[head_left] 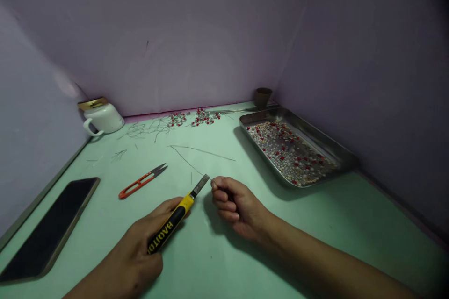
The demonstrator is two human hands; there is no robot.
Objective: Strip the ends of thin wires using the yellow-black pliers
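My left hand [142, 247] is wrapped round what look like pliers [171, 219], seen edge-on, with a yellow and black handle. Their grey metal tip is at a thin wire [187, 162]; whether the jaws grip it I cannot tell. Just right of that tip, my right hand [236, 205] is closed, thumb and forefinger pinching the end of the wire. From the tip, the wire runs up and left, bends sharply and stretches back to the right over the green tabletop. Orange-handled thread snips [140, 182] lie left of the pliers.
A metal tray [266, 168] of red, clear and pale beads stands at right. Behind are beaded wire pieces [205, 117], loose wires [143, 128] and a brown cup [263, 97]. A white mug [108, 119] and a phone [52, 229] are at left. Walls enclose the table.
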